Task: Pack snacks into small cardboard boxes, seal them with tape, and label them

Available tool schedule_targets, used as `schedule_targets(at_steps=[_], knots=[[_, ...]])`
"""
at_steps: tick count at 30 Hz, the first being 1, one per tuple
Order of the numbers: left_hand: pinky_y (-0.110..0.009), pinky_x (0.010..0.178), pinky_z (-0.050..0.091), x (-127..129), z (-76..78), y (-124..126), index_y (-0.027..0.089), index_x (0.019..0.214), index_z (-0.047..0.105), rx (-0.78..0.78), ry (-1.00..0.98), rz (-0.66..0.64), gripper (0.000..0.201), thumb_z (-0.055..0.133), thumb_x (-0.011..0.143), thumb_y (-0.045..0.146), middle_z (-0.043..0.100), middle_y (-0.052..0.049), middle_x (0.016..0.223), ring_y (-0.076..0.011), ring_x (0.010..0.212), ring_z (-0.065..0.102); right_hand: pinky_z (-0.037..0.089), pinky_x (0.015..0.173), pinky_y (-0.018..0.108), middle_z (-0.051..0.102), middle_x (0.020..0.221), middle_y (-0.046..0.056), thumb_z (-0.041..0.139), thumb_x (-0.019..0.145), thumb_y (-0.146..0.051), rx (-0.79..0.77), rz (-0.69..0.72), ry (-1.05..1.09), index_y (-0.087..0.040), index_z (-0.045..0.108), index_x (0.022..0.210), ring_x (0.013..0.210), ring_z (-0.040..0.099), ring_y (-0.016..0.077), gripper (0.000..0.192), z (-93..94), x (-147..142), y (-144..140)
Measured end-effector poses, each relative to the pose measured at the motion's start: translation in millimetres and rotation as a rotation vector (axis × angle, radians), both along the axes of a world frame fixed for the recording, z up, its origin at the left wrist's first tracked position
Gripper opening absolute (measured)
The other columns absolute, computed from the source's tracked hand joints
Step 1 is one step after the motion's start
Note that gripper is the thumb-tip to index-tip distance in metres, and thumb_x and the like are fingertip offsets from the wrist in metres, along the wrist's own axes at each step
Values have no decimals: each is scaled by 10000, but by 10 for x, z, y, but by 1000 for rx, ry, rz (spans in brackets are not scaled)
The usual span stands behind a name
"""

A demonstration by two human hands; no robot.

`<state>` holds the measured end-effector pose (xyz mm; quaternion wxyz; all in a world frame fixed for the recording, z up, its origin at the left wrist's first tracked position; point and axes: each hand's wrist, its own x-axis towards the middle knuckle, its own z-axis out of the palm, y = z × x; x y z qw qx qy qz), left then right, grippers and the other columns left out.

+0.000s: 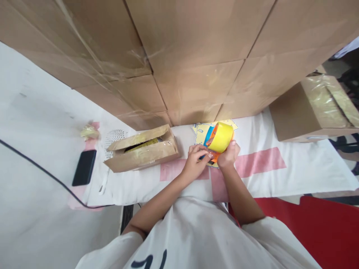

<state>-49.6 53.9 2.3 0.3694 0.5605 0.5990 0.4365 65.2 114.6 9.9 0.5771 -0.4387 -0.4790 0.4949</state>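
Note:
A tape dispenser (221, 137) with a wide yellow roll and orange and blue parts is above the table in front of me. My right hand (228, 155) grips it from the right side. At the dispenser's lower left end, my left hand (198, 160) has its fingers pinched together on what looks like the loose end of the tape. The clear strip itself is hard to make out. To the left lies a narrow cardboard box (146, 156), its flaps partly raised and something dark and yellow showing in the gap.
Stacked taped cartons (196, 86) form a wall behind the table (252, 183). Another carton (305, 112) stands at right. A black phone (84, 168), a white fly swatter (104, 183) and a black cable (42, 170) are at left. A red surface (314, 228) is at lower right.

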Motion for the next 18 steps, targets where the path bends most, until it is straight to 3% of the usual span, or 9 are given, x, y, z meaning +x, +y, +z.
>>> schedule_targets(at_steps=[4, 7, 10, 12, 15, 18], knots=[[-453, 1126, 423, 84, 75, -105, 241, 879, 787, 26, 36, 14, 196, 632, 972, 317, 684, -79, 1166, -261, 1220, 518, 541, 531, 326, 616, 577, 36, 413, 986, -702, -49, -116, -45, -207, 658, 652, 517, 584, 183, 645, -35, 60, 77], [-468, 1148, 412, 118, 179, -185, 253, 888, 784, 22, 59, 13, 222, 618, 983, 364, 669, -71, 1288, -264, 1275, 526, 438, 452, 287, 471, 500, -4, 447, 991, -679, 11, -162, -86, -220, 505, 554, 445, 452, 137, 636, -25, 119, 142], [-441, 1051, 503, 114, 247, -225, 255, 910, 778, -45, 37, -11, 215, 616, 979, 379, 741, -74, 1138, -260, 1202, 607, 326, 422, 269, 320, 499, -38, 484, 986, -659, 28, -253, -79, -237, 360, 547, 444, 324, 107, 622, -15, 153, 195], [-396, 922, 566, 105, 262, -249, 245, 891, 766, -117, 0, -27, 235, 601, 980, 387, 769, -67, 963, -250, 1068, 675, 296, 423, 262, 275, 534, -50, 510, 981, -633, -16, -315, -45, -239, 340, 576, 470, 288, 101, 590, -11, 154, 232], [-334, 766, 588, 99, 258, -322, 228, 903, 750, -242, -122, -72, 265, 575, 985, 410, 772, -38, 821, -216, 831, 725, 381, 476, 249, 354, 598, -46, 544, 963, -565, -97, -353, 80, -227, 423, 653, 526, 393, 111, 474, 3, 167, 310], [-303, 760, 579, 97, 230, -425, 214, 896, 747, -316, -209, -116, 269, 590, 973, 418, 776, -25, 792, -200, 783, 742, 507, 617, 269, 507, 723, -18, 525, 943, -521, -123, -371, 233, -215, 506, 795, 670, 565, 146, 340, 29, 242, 404]])
